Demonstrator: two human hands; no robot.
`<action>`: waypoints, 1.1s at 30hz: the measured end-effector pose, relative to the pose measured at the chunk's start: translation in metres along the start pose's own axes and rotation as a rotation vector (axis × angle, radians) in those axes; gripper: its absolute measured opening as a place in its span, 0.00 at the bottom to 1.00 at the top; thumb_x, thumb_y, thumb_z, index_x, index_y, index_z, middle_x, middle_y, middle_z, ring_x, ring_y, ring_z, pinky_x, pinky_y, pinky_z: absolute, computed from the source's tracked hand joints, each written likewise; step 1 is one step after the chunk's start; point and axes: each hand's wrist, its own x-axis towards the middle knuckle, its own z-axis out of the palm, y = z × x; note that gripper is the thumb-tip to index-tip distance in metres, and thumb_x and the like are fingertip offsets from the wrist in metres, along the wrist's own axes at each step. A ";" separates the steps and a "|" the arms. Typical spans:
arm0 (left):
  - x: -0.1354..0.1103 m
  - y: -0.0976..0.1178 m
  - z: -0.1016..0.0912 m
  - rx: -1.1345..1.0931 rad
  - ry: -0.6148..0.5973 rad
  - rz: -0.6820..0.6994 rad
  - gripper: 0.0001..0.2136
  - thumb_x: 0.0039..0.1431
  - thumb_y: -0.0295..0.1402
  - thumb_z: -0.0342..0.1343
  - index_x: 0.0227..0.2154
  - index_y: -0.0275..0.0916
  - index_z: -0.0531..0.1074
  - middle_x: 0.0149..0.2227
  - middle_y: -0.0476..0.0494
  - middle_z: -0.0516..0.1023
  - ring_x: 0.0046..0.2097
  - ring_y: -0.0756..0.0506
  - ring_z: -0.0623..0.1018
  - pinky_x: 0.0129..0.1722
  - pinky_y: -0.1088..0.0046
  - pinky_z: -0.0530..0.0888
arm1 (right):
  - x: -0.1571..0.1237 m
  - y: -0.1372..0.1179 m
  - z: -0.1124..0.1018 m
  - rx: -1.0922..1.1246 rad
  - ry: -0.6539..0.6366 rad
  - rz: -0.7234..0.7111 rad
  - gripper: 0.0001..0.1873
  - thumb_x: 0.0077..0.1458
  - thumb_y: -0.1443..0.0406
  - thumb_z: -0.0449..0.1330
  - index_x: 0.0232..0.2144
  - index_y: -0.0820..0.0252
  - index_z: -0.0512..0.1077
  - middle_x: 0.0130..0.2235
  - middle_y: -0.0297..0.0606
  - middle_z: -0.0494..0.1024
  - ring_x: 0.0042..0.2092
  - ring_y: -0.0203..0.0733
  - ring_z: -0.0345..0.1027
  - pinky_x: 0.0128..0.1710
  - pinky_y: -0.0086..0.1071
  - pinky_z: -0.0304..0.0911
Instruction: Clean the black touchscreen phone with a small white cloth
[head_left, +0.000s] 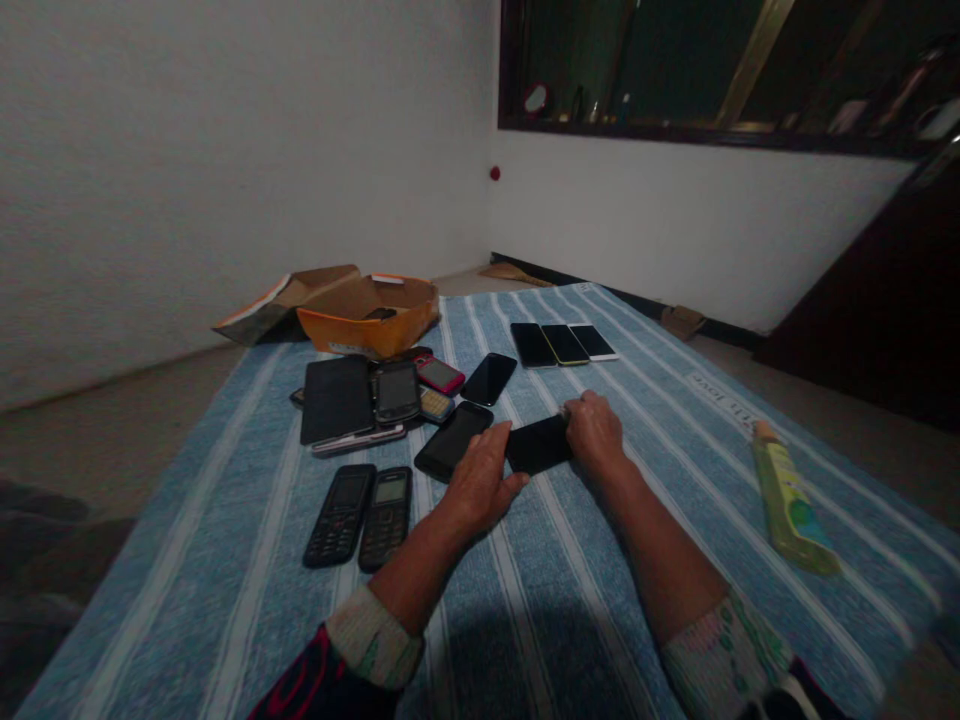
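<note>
A black smartphone (538, 444) lies sideways between my two hands, its dark screen up. My right hand (595, 437) is closed around its right end, the fingers curled. At the left end, my left hand (480, 478) grips it between fingers and thumb. Partly covered by my left hand is another black smartphone (451, 440). Just beyond lies a dark smartphone (490, 379), set at a slant. To the left are two black keypad phones, one (341, 516) beside the other (386, 518).
A pile holds a black tablet-like slab (337, 398), a dark phone (397, 391) and a pink phone (441, 374). Behind it stands an open orange cardboard box (375, 330). Three phones (565, 344) lie in a row farther back. A yellow-green bottle (792, 500) rests right on the striped cloth (630, 620).
</note>
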 end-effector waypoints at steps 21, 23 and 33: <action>0.001 -0.007 0.003 0.001 0.039 0.027 0.30 0.53 0.33 0.58 0.60 0.37 0.58 0.58 0.35 0.67 0.58 0.35 0.68 0.58 0.50 0.65 | 0.014 0.012 0.001 0.002 -0.055 0.094 0.19 0.62 0.69 0.46 0.44 0.58 0.76 0.44 0.47 0.72 0.46 0.46 0.66 0.40 0.33 0.58; 0.001 -0.006 0.002 -0.002 0.044 0.028 0.30 0.53 0.33 0.58 0.60 0.37 0.58 0.58 0.35 0.67 0.58 0.35 0.68 0.58 0.50 0.66 | 0.012 0.012 0.001 -0.003 -0.050 0.105 0.19 0.62 0.70 0.47 0.44 0.59 0.76 0.44 0.47 0.72 0.46 0.47 0.66 0.39 0.33 0.59; 0.003 -0.004 0.004 -0.053 0.087 -0.002 0.34 0.49 0.31 0.60 0.60 0.36 0.56 0.59 0.31 0.66 0.59 0.32 0.67 0.58 0.47 0.65 | -0.002 -0.027 0.001 0.049 -0.026 -0.328 0.16 0.58 0.75 0.49 0.38 0.60 0.75 0.43 0.43 0.72 0.46 0.45 0.60 0.44 0.34 0.56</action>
